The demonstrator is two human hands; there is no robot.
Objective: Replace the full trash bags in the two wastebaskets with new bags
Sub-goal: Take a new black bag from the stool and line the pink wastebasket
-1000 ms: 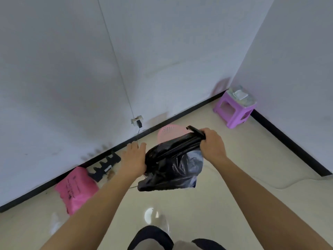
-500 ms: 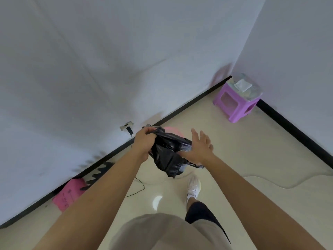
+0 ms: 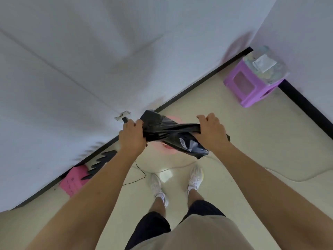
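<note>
A crumpled black trash bag (image 3: pixel 173 134) hangs stretched between my two hands in front of me. My left hand (image 3: pixel 132 136) grips its left end and my right hand (image 3: pixel 211 132) grips its right end. Beneath the bag stands a pink wastebasket (image 3: pixel 168 149) on the floor near the wall; the bag hides most of it, so only slivers of its rim show. A second pink object (image 3: pixel 73 180), a bag or basket, sits against the baseboard at the left, partly behind my left forearm.
A purple plastic stool (image 3: pixel 251 87) with a tissue pack on top stands in the room's corner at the right. A black cable (image 3: pixel 138 170) runs from a wall socket (image 3: pixel 122 115) across the floor. Black zigzag items (image 3: pixel 100 162) lie by the baseboard. My white shoes (image 3: pixel 177 181) stand below.
My right hand, open beside the bag half a second ago, now grips its right end. The bag is pulled wider between both hands. The view tilted down, showing both shoes.
</note>
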